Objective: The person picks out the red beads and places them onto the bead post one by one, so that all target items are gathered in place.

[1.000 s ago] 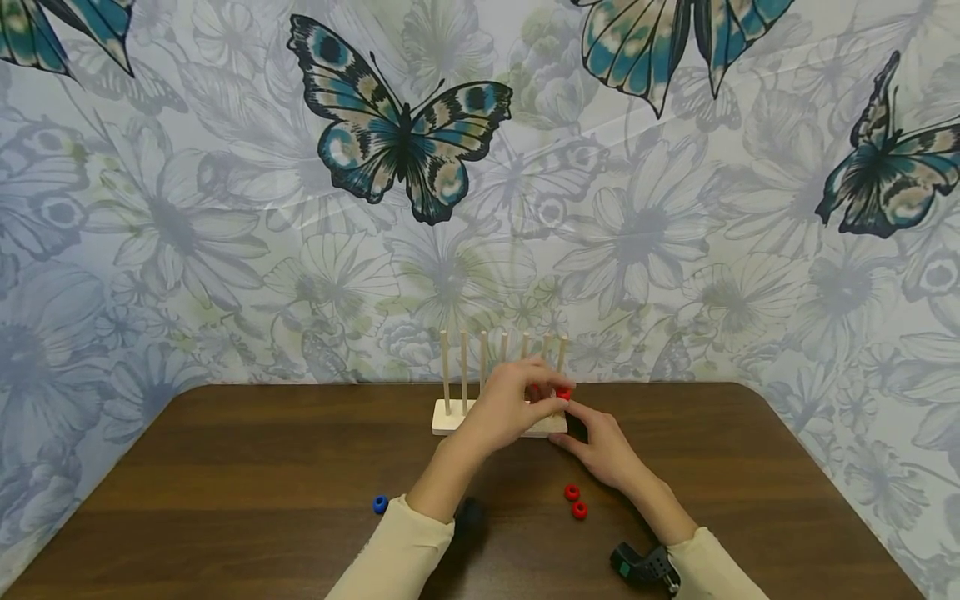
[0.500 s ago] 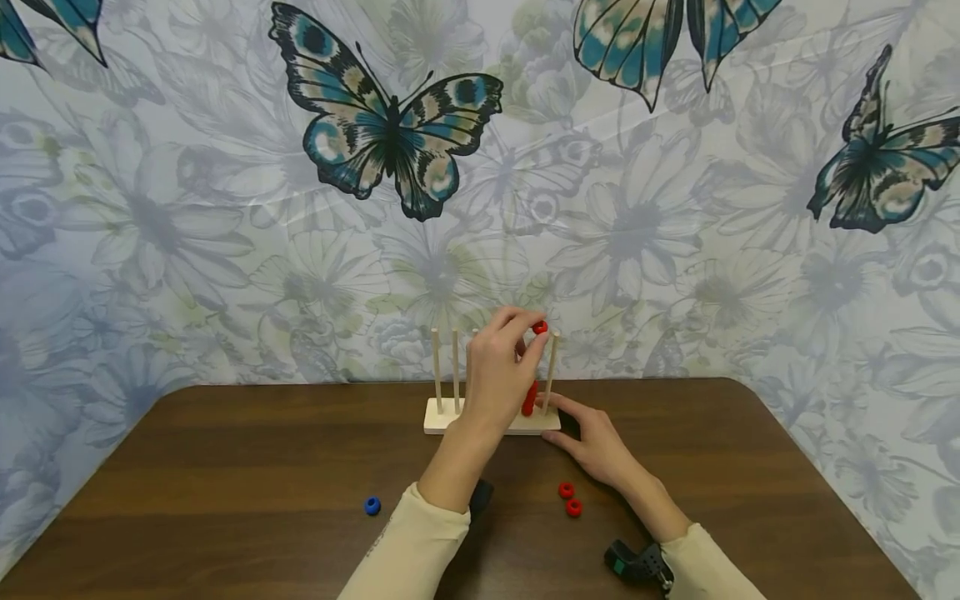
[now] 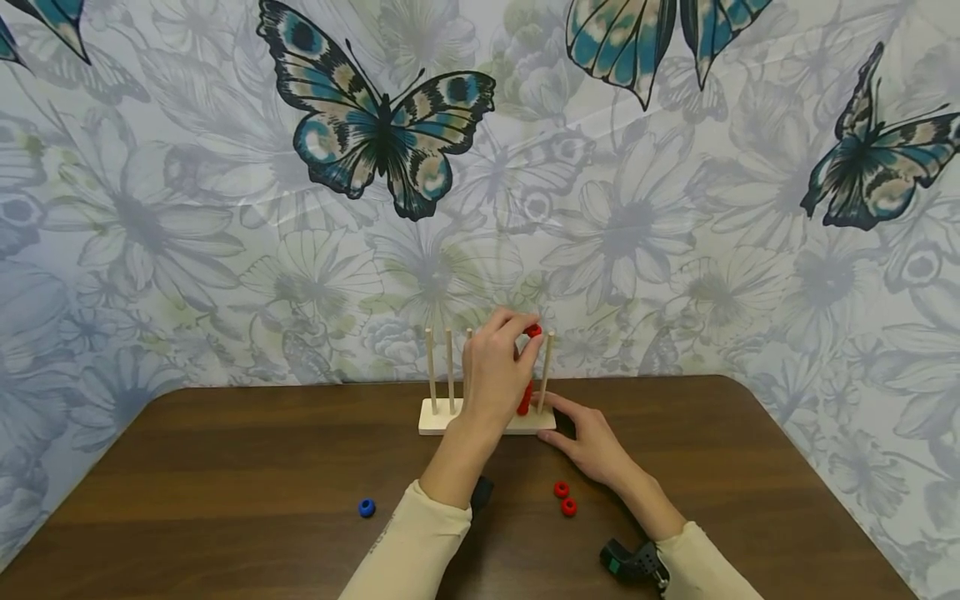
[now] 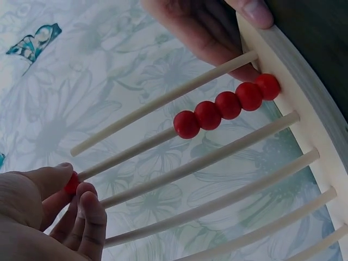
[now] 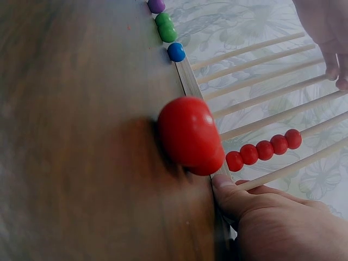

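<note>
My left hand [image 3: 495, 371] pinches a red bead [image 4: 71, 183] between thumb and fingertips, right at the tip of a wooden peg. Lower on that same peg, several red beads [image 4: 228, 105] sit stacked down to the base. The pegs stand upright in a row on a pale wooden base [image 3: 431, 421]; in the head view my left hand covers the middle ones. My right hand [image 3: 592, 442] grips the right end of the base, thumb [image 5: 223, 182] at the front and fingers behind. The outermost peg [image 3: 547, 371] beside it carries no bead.
Two red beads [image 3: 568, 507] lie on the brown table [image 3: 247, 467] in front of the right hand. A blue bead [image 3: 366, 507] lies left of the left forearm. Green beads [image 5: 166, 27] and a purple bead [image 5: 156, 6] show in the right wrist view. Butterfly-patterned fabric hangs behind.
My left hand has risen from low by the rack's right end to the peg's top, carrying the red bead. The right hand stays at the base. The head view has shifted slightly.
</note>
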{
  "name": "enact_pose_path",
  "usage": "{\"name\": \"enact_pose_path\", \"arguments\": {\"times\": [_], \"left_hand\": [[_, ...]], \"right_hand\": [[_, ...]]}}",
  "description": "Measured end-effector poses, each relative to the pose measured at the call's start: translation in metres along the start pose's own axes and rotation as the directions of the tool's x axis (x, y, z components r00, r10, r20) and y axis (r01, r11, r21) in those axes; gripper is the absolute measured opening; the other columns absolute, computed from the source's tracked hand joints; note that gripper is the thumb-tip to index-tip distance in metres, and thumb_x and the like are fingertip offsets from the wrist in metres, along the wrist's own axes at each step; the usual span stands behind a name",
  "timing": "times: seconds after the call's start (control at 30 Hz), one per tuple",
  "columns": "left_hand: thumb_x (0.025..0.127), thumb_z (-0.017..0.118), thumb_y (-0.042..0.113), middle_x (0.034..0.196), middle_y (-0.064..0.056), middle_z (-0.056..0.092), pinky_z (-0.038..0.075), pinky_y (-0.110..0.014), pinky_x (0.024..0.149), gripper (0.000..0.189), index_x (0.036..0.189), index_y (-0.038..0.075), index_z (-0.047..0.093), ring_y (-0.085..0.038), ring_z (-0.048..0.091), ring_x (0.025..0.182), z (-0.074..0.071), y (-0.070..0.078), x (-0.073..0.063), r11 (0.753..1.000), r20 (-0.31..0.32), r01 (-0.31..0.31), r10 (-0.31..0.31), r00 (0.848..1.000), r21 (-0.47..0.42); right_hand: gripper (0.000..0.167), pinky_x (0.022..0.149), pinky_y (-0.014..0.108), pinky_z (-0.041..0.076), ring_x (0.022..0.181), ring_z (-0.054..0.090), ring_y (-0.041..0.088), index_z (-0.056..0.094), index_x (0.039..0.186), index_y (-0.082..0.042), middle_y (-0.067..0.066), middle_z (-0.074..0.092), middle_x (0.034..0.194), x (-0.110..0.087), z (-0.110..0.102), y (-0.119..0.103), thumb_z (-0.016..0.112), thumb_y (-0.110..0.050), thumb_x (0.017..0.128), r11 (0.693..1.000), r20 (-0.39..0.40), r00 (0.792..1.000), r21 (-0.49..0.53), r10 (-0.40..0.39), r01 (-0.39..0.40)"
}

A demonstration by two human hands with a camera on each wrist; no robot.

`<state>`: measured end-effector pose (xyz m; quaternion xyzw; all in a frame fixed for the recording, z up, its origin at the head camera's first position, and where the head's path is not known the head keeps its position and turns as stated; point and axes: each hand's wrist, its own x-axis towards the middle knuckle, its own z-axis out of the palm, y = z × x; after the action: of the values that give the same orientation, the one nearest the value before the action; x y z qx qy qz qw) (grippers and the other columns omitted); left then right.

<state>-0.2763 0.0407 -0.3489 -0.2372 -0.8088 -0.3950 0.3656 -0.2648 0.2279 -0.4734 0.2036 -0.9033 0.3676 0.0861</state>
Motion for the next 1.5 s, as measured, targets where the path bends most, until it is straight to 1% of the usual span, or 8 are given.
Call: {"name": "enact_pose_path", "arguments": {"times": [0.23,0.47,0.6,0.73,0.87,1.07,1.27,1.5], "left_hand": [[0.092,0.082,0.012,0.103,-0.007,0.072,0.041,-0.021,0.050,0.025,0.117,0.005,0.079,-0.011,0.052,0.054,0.000,-0.002,-0.003,0.998,-0.019,0.002,-0.003,1.000,-0.061],[0.092,0.082,0.009,0.101,-0.007,0.071,0.044,-0.020,0.054,0.016,0.108,0.005,0.078,-0.015,0.057,0.059,-0.001,-0.003,-0.012,0.978,-0.074,-0.122,0.111,0.991,-0.169],[0.093,0.081,0.009,0.091,-0.006,0.073,0.042,-0.015,0.054,0.008,0.099,0.005,0.080,-0.013,0.056,0.058,0.001,-0.005,-0.021,0.956,0.032,-0.132,0.146,0.989,-0.261],[0.093,0.081,0.009,0.087,-0.002,0.073,0.045,-0.016,0.058,0.005,0.098,0.007,0.080,-0.011,0.057,0.060,0.005,-0.012,-0.035,0.937,0.220,-0.048,0.131,0.967,-0.345],[0.093,0.081,0.010,0.088,0.000,0.073,0.047,-0.019,0.058,0.007,0.100,0.010,0.080,-0.006,0.056,0.065,0.006,-0.019,-0.048,0.927,0.413,0.059,0.107,0.905,-0.370],[0.093,0.081,0.012,0.092,0.000,0.075,0.049,-0.017,0.059,0.007,0.100,0.011,0.080,-0.002,0.058,0.067,0.008,-0.027,-0.061,0.931,0.623,0.156,0.090,0.777,-0.330],[0.093,0.082,0.012,0.090,0.004,0.074,0.053,-0.017,0.066,0.007,0.100,0.014,0.081,-0.001,0.061,0.071,0.010,-0.030,-0.066,0.933,0.743,0.197,0.100,0.662,-0.301],[0.090,0.085,0.011,0.088,0.005,0.074,0.054,-0.017,0.067,0.012,0.101,0.010,0.080,0.000,0.063,0.070,0.016,-0.027,-0.072,0.914,0.835,0.263,0.130,0.534,-0.310]], "right_hand": [[0.059,0.112,0.059,0.048,0.136,0.060,0.035,0.059,0.151,-0.015,0.010,0.065,0.147,0.000,0.000,0.000,0.079,-0.022,0.096,1.000,-0.004,1.000,0.000,-0.005,0.005],[0.059,0.111,0.059,0.049,0.135,0.061,0.035,0.059,0.151,-0.015,0.009,0.065,0.146,-0.001,0.001,0.000,0.079,-0.021,0.096,1.000,-0.007,1.000,-0.003,-0.030,0.030],[0.059,0.110,0.058,0.049,0.134,0.062,0.035,0.058,0.151,-0.013,0.010,0.065,0.146,-0.002,0.001,-0.001,0.078,-0.021,0.096,1.000,-0.010,1.000,-0.015,-0.021,0.021],[0.056,0.111,0.057,0.049,0.135,0.062,0.034,0.060,0.148,-0.011,0.010,0.066,0.145,-0.004,0.001,-0.001,0.078,-0.023,0.096,1.000,-0.009,1.000,-0.012,-0.015,0.015],[0.053,0.110,0.056,0.050,0.132,0.063,0.033,0.062,0.146,-0.009,0.011,0.068,0.141,-0.006,-0.001,-0.001,0.078,-0.021,0.097,1.000,-0.014,1.000,-0.008,-0.019,0.019],[0.055,0.104,0.057,0.053,0.125,0.067,0.037,0.059,0.149,-0.007,0.014,0.069,0.139,-0.007,-0.001,-0.001,0.075,-0.005,0.096,1.000,-0.013,1.000,-0.004,-0.020,0.020],[0.062,0.100,0.058,0.055,0.123,0.068,0.037,0.058,0.151,-0.011,0.014,0.068,0.142,-0.006,0.000,0.000,0.075,0.003,0.093,0.999,-0.011,0.999,-0.013,-0.038,0.038],[0.059,0.089,0.044,0.048,0.086,0.060,0.016,0.057,0.153,-0.019,0.009,0.069,0.140,-0.003,-0.001,-0.001,0.074,-0.006,0.097,1.000,0.017,1.000,-0.007,-0.025,0.025]]}}
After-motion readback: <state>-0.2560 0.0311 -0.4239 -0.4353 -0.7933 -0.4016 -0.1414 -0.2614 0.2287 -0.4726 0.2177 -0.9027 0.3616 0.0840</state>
